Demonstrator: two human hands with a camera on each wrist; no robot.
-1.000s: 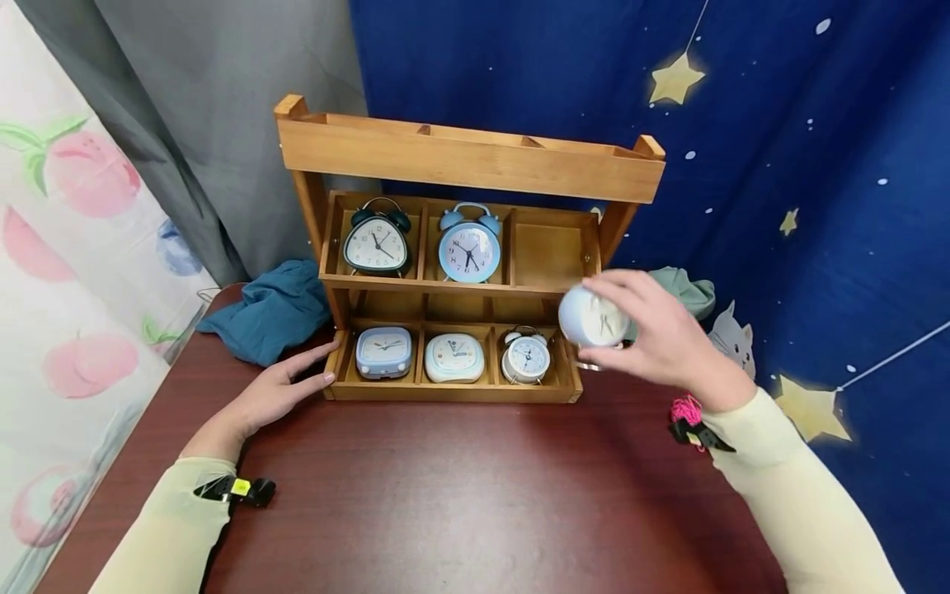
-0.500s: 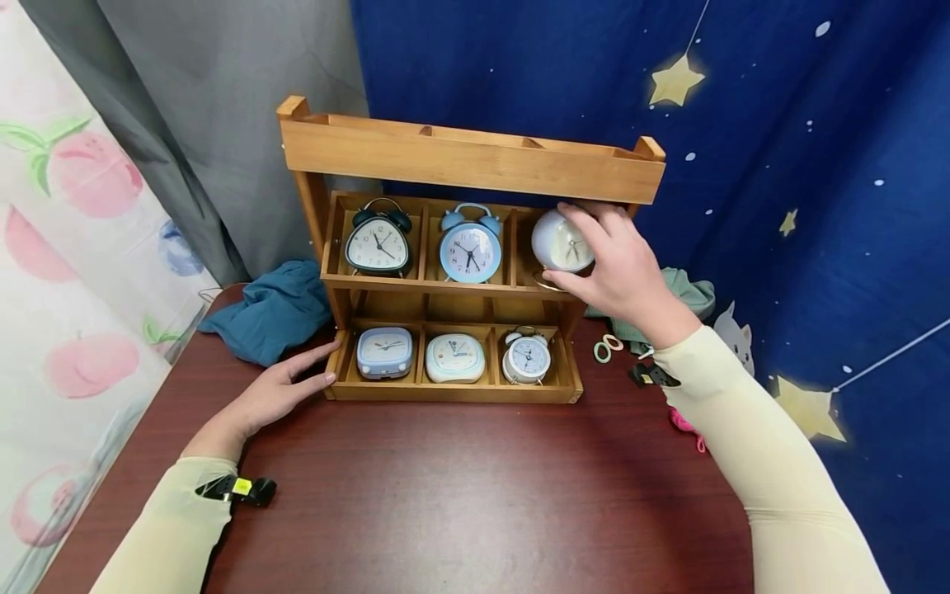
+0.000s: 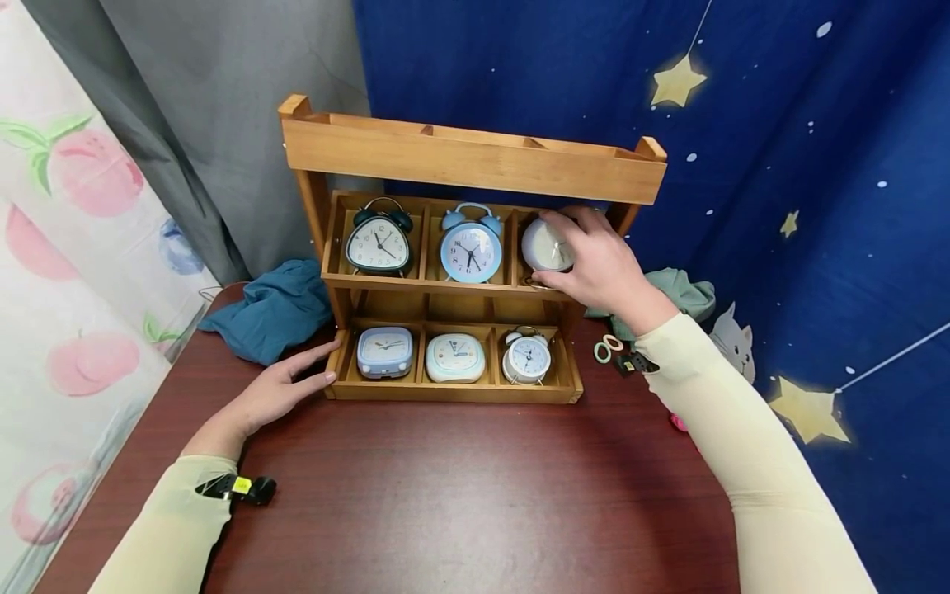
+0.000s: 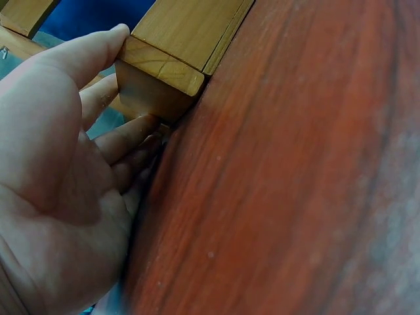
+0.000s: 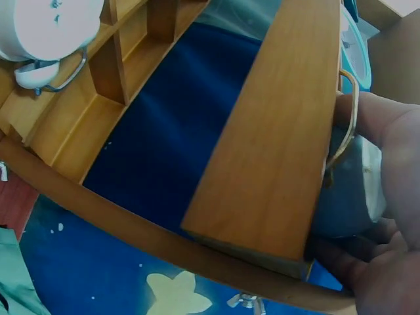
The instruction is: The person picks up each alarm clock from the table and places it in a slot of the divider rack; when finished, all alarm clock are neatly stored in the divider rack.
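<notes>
My right hand (image 3: 597, 264) holds a round pale-blue alarm clock (image 3: 542, 246) in the right compartment of the wooden rack's middle tier. Thumb and fingers span the clock, and they partly cover its face. The right wrist view shows its rounded body (image 5: 344, 187) and a thin metal loop (image 5: 353, 115) by the tier's wooden front. My left hand (image 3: 275, 394) touches the left end of the rack's lower tier (image 3: 453, 395) with fingers extended. Beside the held clock stand a light-blue twin-bell clock (image 3: 470, 250) and a dark-green triangular clock (image 3: 377, 242).
Below are a blue clock (image 3: 383, 351), a white rounded one (image 3: 455, 357) and a small white twin-bell clock (image 3: 526, 358). The rack's top tier (image 3: 475, 161) overhangs the middle one. Teal cloth (image 3: 275, 309) lies left; hair ties (image 3: 603, 352) and green cloth (image 3: 679, 289) lie right.
My right hand has carried the round clock from beside the rack up and left into the middle tier's right compartment. My left hand has stayed at the rack's lower left end.
</notes>
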